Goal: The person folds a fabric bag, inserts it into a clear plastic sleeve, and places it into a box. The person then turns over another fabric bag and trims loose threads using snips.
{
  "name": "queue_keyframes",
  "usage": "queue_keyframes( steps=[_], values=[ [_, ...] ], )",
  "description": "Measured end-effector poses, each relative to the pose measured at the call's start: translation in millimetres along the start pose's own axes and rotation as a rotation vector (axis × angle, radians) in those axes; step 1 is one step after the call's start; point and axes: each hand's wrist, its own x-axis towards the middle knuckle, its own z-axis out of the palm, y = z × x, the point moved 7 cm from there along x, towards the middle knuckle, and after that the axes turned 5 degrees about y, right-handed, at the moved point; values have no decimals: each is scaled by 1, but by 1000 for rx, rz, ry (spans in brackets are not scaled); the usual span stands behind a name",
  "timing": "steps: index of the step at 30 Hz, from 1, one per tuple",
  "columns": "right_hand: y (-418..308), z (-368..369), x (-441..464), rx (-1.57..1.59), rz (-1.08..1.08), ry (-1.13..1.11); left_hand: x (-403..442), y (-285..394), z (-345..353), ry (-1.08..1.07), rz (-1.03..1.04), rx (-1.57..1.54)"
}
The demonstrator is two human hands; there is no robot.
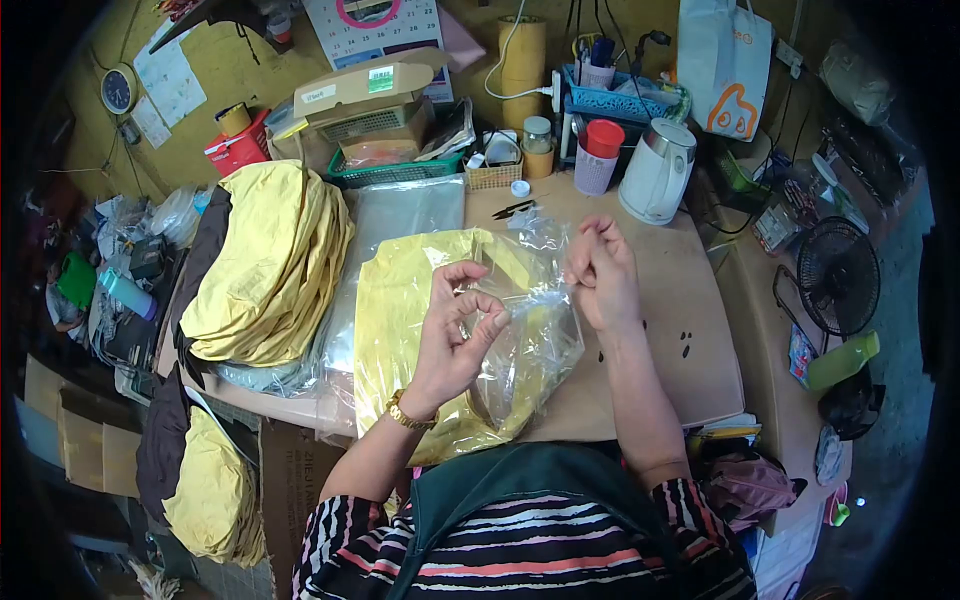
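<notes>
A folded yellow garment (410, 300) lies in a clear plastic bag (545, 370) on the table before me. My left hand (455, 335), with a gold watch at the wrist, pinches a gathered bit of the clear plastic between thumb and forefinger above the bag. Up and to the right, my right hand (602, 275) has its fingers closed at the other end of that gathered plastic. The plastic stretches between both hands. Left of the bag is a tall stack of yellow garments (270, 260) with dark brown parts. Flat clear bags (410, 208) lie behind.
Black snips (514, 210) and a small white lid (520, 188) lie behind the bag. A white kettle (657, 172) and cups (597, 158) stand at the back right. A black fan (838, 275) is further right. More yellow garments (212, 485) hang at lower left.
</notes>
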Motion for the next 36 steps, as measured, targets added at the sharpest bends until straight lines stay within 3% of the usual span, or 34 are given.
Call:
queue_keyframes(
  steps=[1, 2, 4, 6, 8, 9, 10, 12, 14, 16, 19, 21, 25, 30, 36],
  values=[
    [-6, 11, -6, -124, -161, -85, 1, 0, -3, 20, -27, 2],
    [-10, 20, -13, -123, -158, -90, 2, 7, -5, 26, -28, 4],
    [-34, 80, -51, -999, -687, -511, 2, 33, -7, 19, 43, 252],
    [-29, 84, -52, -969, -604, -403, 2, 48, -1, 30, 100, 268],
    [-19, 81, -52, -941, -529, -300, 3, 44, 11, 102, -153, -300],
    [-2, 65, -48, -652, -324, -195, -1, 41, 19, 112, -128, -380],
    [13, 53, -46, -363, -122, -93, 0, 30, 23, 114, -124, -381],
    [11, 49, -44, -300, -119, -37, -2, 11, 36, 45, 122, 158],
    [-7, 40, -41, -342, -315, 72, -10, -15, 38, 117, 164, 195],
    [-10, 43, -42, -420, -308, 46, -17, -36, 39, 132, -25, 41],
    [-10, 45, -43, -574, -285, -8, -11, -38, 36, 103, -69, -34],
    [-3, 46, -41, -576, -201, -92, -7, -41, 34, 116, -65, -68],
    [-22, 50, -34, -790, -263, -203, -1, -35, 25, 146, -104, -82],
    [-28, 41, -42, -1360, -208, -547, 3, -45, 18, 165, -159, -164],
    [-48, 66, -52, -1368, -494, -261, 8, -41, 20, 158, -83, -19]
  ],
)
